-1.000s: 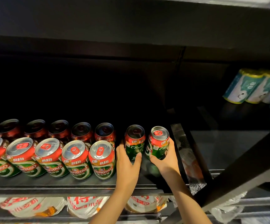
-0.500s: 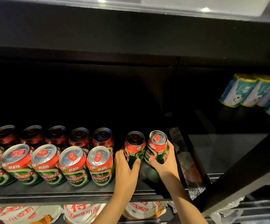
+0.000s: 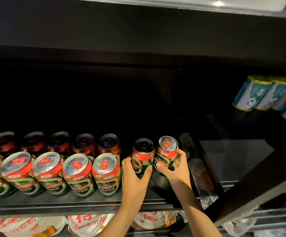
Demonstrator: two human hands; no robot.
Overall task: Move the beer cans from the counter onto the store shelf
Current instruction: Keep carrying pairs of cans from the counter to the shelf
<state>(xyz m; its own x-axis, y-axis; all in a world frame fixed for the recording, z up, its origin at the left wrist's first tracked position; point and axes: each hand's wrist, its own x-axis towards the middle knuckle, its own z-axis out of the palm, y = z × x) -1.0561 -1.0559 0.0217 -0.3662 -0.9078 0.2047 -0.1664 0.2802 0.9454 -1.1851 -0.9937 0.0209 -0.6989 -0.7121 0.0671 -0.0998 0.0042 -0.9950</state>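
Two hands up on dark store shelf [image 3: 80, 201], each wrapped round one upright beer can. Left hand [image 3: 134, 175]: fingers curled round left side of left can [image 3: 143, 155], thumb pressed across its green front; dark shaded lid on top. Right hand [image 3: 176, 170]: thumb on front of right can [image 3: 167, 154], fingers curled round its right side; silver lid with red tab catching light. Both cans side by side, touching or nearly so, at right end of shelf, just beside dark vertical divider [image 3: 195, 161]. Cannot tell whether bases sit flat on shelf, hidden behind hands. Left of held pair: front row of cans [image 3: 77, 173], red and green, silver lids, standing shoulder to shoulder; back row of cans [image 3: 58, 144] in shadow behind. Gap between front row's last can and left hand narrow. Far right, on another shelf section, teal and white cans [image 3: 265, 93] with yellow rims, well apart. Below shelf edge, white bags with red print [image 3: 87, 223], partly cut off. Both forearms coming up from bottom of view.
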